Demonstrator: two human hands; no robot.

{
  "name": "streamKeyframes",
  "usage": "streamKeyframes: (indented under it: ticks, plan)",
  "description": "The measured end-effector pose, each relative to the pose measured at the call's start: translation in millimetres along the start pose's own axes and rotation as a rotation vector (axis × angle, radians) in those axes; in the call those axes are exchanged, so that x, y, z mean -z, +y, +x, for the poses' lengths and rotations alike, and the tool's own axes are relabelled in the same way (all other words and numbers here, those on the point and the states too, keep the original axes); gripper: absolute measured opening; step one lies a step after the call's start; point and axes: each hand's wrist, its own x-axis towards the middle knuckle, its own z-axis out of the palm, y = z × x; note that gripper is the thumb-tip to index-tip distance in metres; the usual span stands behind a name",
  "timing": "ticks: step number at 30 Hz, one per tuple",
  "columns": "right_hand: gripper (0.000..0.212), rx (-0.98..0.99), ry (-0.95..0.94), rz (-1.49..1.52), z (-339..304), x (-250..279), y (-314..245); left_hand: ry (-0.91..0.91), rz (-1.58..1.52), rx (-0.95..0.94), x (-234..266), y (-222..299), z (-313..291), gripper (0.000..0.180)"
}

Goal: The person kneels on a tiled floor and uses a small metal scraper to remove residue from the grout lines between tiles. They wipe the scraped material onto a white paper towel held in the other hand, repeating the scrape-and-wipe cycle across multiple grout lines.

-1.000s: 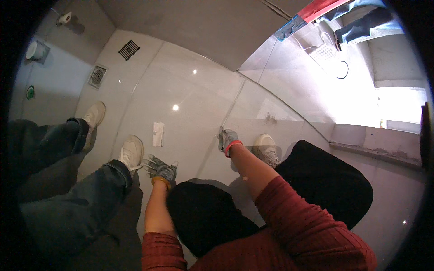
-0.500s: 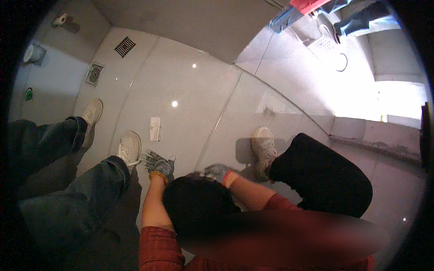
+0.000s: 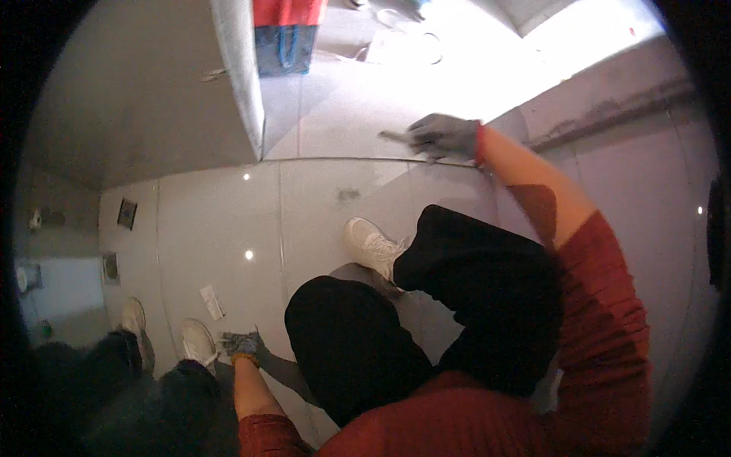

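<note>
The right hand [image 3: 444,135], gloved, has its grip clenched on a thin flat tool [image 3: 394,137] at the tile seam [image 3: 335,159] by the doorway, while the left hand [image 3: 242,344] rests spread and released on the floor tile [image 3: 213,221], apparently bracing while the seam is worked.

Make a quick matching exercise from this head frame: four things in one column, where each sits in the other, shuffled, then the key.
Things:
1. right hand
2. left hand
3. small white slip
4. red and blue bag

Places:
A. on the floor tile beside another person's pale shoe, low left
B. top of frame, behind the grey wall edge
C. raised at the floor seam, holding a thin tool
D. lying flat on the light tile, left of the black trouser knee

Pairs: 1-C, 2-A, 3-D, 4-B
</note>
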Motion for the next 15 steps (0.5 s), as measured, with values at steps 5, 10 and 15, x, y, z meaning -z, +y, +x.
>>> streamKeyframes:
  ticks: [5, 10, 15]
  plan:
    - [0.027, 0.002, 0.362, 0.305, -169, 16, 98, -0.061, 0.27, -0.013, -3, -15, -7, 0.069]
    - [0.028, -0.167, 0.66, 0.455, -173, -59, 191, -0.23, 0.596, -0.084, 13, -25, -43, 0.061]
    - [0.029, -0.216, 0.579, 0.915, -76, -113, 245, -0.28, 0.714, -0.202, 47, -5, -62, 0.054]
